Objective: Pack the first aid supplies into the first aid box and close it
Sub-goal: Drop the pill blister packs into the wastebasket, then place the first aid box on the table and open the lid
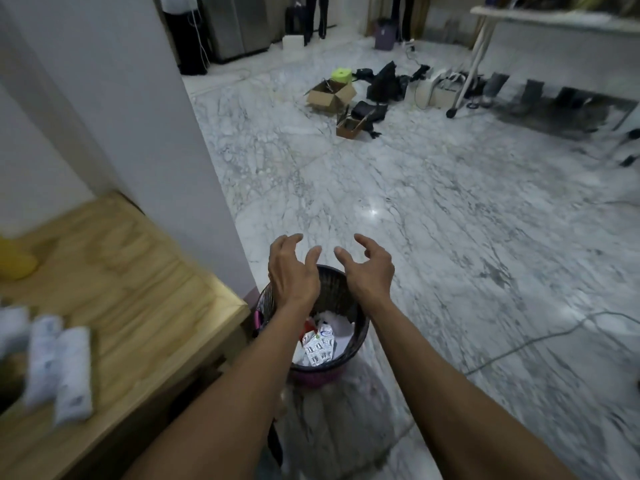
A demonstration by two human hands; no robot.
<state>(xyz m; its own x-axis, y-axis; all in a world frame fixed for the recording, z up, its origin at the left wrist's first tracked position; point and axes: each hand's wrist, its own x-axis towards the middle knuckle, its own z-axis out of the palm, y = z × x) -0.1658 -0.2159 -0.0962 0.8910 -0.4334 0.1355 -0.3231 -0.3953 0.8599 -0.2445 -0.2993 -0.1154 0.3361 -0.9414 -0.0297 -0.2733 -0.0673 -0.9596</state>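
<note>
My left hand point(292, 271) and my right hand point(369, 270) hang side by side over a black mesh waste basket point(356, 336) on the floor, fingers spread and curled, holding nothing. Inside the basket lie silver blister packs point(318, 351) and white paper. On the wooden table point(138, 278) at the left, two white wrapped bandage rolls point(60, 368) lie near the front edge, blurred. A yellow object point(14, 261) sits at the table's far left. No first aid box is in view.
A white pillar point(138, 116) rises behind the table. On the marble floor farther off lie cardboard boxes point(330, 95), black bags and a white trolley table point(540, 19). A cable point(540, 341) runs across the floor at the right.
</note>
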